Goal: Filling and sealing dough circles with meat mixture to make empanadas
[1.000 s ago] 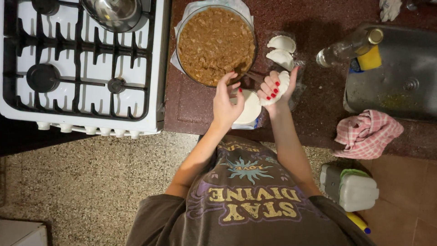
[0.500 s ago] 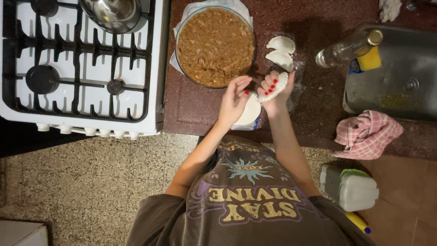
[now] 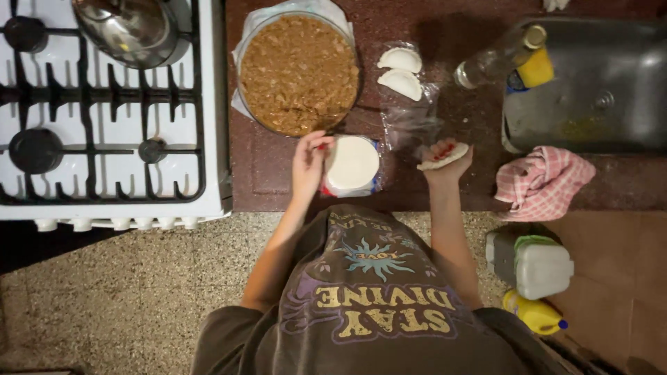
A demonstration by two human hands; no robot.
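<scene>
The right hand has its grip closed around a folded turnover, a pale half-moon of soft dough pinched between red-nailed fingers just above the dark red surface. The left hand rests its fingertips on the edge of the dough stack, round, flat, white discs in a clear wrapper; its grip looks loosely curled, touching rather than clasping, though I cannot tell whether it has pinched a disc.

Judging by how things lie, the work is early. Two finished turnovers lie side by side on a clear plastic sheet, beyond the right hand and well apart from it, smooth, plump and crescent-shaped. A third is in that hand. The bowl, round and glass, just beyond the left hand, is full nearly to the rim with coarse, crumbly brown filling, and the stack looks thick, so most of it seems left to do.

To the right of the right hand lie a crumpled pink checked cloth and a steel sink with a glass bottle leaning on its edge beside a yellow sponge. Left of the left hand stands a white stove with black grates and a shiny metal pot.
</scene>
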